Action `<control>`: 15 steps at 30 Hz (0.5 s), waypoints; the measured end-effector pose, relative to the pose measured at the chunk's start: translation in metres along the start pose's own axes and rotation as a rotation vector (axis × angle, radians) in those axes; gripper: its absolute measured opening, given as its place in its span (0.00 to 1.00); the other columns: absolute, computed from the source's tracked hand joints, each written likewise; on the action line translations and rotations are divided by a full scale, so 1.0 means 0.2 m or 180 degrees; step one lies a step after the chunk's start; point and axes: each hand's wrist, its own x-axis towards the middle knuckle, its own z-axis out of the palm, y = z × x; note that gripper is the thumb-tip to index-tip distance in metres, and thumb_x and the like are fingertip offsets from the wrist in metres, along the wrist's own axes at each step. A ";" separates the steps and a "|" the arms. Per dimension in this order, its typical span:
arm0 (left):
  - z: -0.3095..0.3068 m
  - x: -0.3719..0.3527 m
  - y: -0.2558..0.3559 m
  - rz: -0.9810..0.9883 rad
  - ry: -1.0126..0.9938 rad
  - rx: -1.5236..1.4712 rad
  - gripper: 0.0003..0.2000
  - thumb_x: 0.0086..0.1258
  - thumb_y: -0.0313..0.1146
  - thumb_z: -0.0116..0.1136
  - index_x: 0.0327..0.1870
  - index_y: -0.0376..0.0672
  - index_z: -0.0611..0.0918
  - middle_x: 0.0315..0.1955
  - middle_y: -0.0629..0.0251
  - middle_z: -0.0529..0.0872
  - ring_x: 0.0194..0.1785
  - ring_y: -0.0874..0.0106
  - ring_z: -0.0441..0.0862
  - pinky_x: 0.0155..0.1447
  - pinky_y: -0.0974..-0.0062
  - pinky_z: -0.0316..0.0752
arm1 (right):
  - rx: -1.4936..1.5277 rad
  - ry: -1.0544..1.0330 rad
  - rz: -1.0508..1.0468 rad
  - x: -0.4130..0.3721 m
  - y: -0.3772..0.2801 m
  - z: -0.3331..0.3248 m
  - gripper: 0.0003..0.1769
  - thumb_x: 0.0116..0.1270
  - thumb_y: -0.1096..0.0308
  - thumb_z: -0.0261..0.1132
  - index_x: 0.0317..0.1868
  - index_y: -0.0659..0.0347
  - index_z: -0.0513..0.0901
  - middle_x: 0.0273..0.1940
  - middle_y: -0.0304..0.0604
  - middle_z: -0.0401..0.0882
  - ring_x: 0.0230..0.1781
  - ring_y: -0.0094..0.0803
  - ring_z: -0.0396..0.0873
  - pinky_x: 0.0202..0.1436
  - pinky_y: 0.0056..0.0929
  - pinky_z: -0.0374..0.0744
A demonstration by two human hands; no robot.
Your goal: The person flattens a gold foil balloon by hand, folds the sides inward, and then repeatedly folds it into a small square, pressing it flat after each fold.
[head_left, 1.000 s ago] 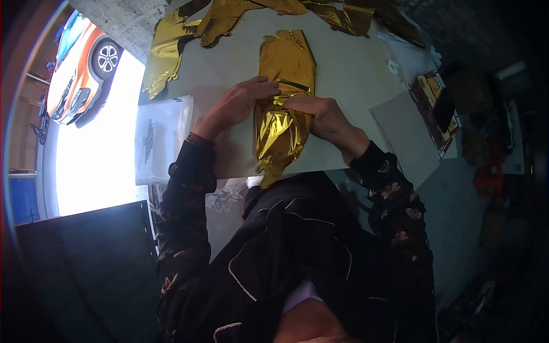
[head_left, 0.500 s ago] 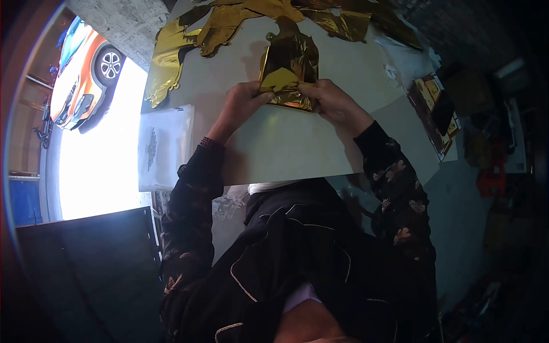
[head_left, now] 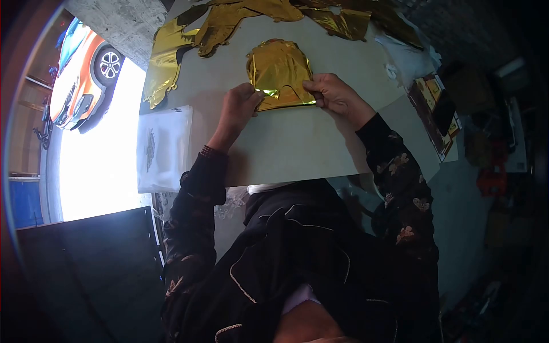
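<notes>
A shiny gold foil piece (head_left: 281, 71), folded or layered, lies on the pale table in front of me. Its top is rounded, and its near edge looks straight. My left hand (head_left: 243, 103) pinches the near left corner between thumb and fingers. On the opposite side, my right hand (head_left: 337, 96) grips the right edge near the bottom. Creases and bright reflections run across the foil between the two hands.
More gold foil pieces (head_left: 229, 26) spread over the far side of the table (head_left: 286, 148). Clear plastic bags (head_left: 166, 151) lie at the left edge. Crumpled clear plastic (head_left: 409, 60) and a stack of flat printed packs (head_left: 434, 111) are on the right.
The foil's upper part has come down toward me, so it now looks shorter, wider and brighter. My hands have moved slightly apart, still at its near corners.
</notes>
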 end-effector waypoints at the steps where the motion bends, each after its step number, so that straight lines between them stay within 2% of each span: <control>1: 0.00 0.00 0.00 -0.0027 0.0002 0.0031 0.16 0.76 0.39 0.60 0.34 0.33 0.84 0.24 0.68 0.82 0.28 0.79 0.77 0.34 0.76 0.79 | -0.0022 -0.0010 -0.0011 0.01 0.01 -0.02 0.08 0.78 0.68 0.62 0.44 0.65 0.82 0.34 0.37 0.84 0.26 0.18 0.79 0.25 0.19 0.76; 7: -0.06 0.11 -0.02 -0.0222 0.0017 -0.0411 0.19 0.75 0.43 0.59 0.36 0.32 0.87 0.24 0.68 0.82 0.25 0.79 0.71 0.30 0.72 0.72 | -0.0148 0.0249 0.0075 0.04 0.00 0.01 0.10 0.79 0.68 0.60 0.44 0.67 0.81 0.35 0.41 0.85 0.29 0.23 0.83 0.29 0.22 0.80; 10: -0.07 0.13 -0.03 -0.0164 -0.0017 -0.0303 0.18 0.73 0.41 0.61 0.36 0.31 0.88 0.24 0.65 0.84 0.24 0.77 0.75 0.32 0.72 0.74 | -0.0092 0.0311 0.0074 0.04 0.00 0.02 0.10 0.79 0.68 0.59 0.45 0.68 0.81 0.36 0.42 0.85 0.30 0.24 0.84 0.30 0.24 0.82; 13: -0.04 0.18 -0.09 0.0068 0.0299 0.0279 0.16 0.69 0.40 0.63 0.37 0.31 0.88 0.26 0.57 0.88 0.26 0.69 0.83 0.36 0.67 0.78 | -0.0168 0.0403 0.0069 0.03 0.00 0.02 0.11 0.78 0.68 0.59 0.46 0.69 0.81 0.37 0.42 0.85 0.30 0.26 0.85 0.31 0.27 0.83; 15: -0.01 0.17 -0.09 0.0272 0.0563 0.0733 0.15 0.67 0.38 0.63 0.37 0.31 0.88 0.29 0.52 0.89 0.31 0.61 0.87 0.41 0.64 0.80 | -0.0293 0.0539 0.0012 0.03 0.00 0.04 0.11 0.77 0.68 0.61 0.46 0.71 0.82 0.36 0.42 0.85 0.30 0.27 0.84 0.31 0.27 0.83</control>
